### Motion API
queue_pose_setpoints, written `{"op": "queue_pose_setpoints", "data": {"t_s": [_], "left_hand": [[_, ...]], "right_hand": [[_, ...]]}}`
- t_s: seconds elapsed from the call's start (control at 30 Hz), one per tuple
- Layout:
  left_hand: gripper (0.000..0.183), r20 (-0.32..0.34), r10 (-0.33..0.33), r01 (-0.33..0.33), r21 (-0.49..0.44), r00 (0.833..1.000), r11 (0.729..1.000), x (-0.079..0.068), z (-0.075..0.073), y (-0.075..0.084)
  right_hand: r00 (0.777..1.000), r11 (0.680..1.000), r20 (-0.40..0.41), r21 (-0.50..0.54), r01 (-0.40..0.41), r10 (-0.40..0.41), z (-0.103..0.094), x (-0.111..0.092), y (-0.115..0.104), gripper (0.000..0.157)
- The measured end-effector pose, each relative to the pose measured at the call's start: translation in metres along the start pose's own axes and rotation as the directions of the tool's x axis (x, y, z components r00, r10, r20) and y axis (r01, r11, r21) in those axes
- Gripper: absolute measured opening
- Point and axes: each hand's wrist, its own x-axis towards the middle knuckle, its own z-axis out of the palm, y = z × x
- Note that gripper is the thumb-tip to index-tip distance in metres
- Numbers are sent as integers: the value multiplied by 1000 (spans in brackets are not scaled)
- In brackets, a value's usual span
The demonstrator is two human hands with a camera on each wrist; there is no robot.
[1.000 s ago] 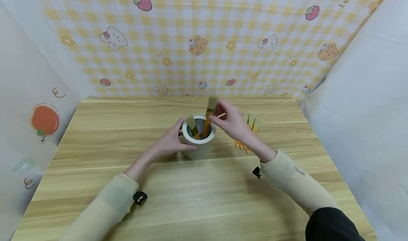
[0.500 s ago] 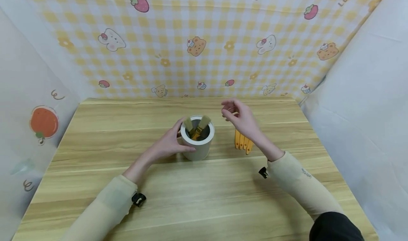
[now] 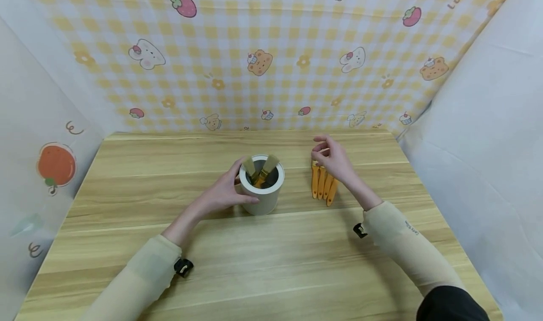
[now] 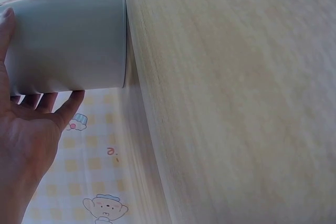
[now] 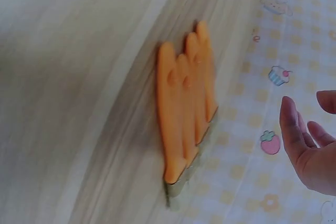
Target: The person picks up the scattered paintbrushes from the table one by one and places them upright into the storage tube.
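Note:
My left hand grips the side of a pale grey-white cylindrical pot, thumb at the front and fingers round the back. In the left wrist view the same pot lies across the upper left, with fingers curled along its wall. Two flat paintbrushes lean inside it, bristles up. To the right, my right hand hovers over the bristle ends of several orange-handled paintbrushes laid side by side on the table. Its fingers are loosely bent and hold nothing; the right wrist view shows the hand apart from those brushes.
The wood-grain table reaches back to a yellow checked cloth with cartoon prints. White sheets hang at the left and right sides.
My right hand has let go of a paintbrush, which now leans in the pot beside the other one. It has moved right, to above the brushes on the table. The left hand keeps its grip.

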Motion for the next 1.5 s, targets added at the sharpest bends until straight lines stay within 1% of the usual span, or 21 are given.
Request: {"op": "queue_pose_setpoints", "data": {"t_s": [0.13,0.3,0.5,0.6,0.83,0.97,1.07,1.17,1.33,1.5], "left_hand": [[116,2,5,-5,-3,1000,1000,0,0,-1],[116,1,11,-11,-7,1000,1000,1,0,-2],[114,2,13,-13,-4,1000,1000,1,0,-3],[114,4,15,-15,-4,1000,1000,1,0,-2],[115,4,8,-8,-4,1000,1000,0,0,-3],[115,2,6,-6,-3,1000,1000,0,0,-3],[114,1,7,-7,0,1000,1000,0,-1,-2],[114,2,6,-6,7,1000,1000,0,-1,-2],[114,1,3,-3,13,1000,1000,0,-1,-2],[114,3,5,-5,2,1000,1000,-1,-1,-1]], "right_hand": [[999,999,10,-11,-37,37,0,1,7,49],[997,997,37,-41,-60,61,-2,2,14,56],[987,988,86,-90,-126,134,0,3,24,67],[981,984,109,-100,-147,158,3,2,27,72],[980,974,122,-184,-135,158,10,0,32,82],[982,969,101,-207,-136,160,14,-1,31,86],[984,957,77,-254,-138,163,16,-1,30,90],[983,946,75,-294,-137,166,19,-2,29,95],[984,938,81,-325,-124,158,25,-3,31,101],[986,942,80,-317,-114,146,29,-4,33,105]]}}
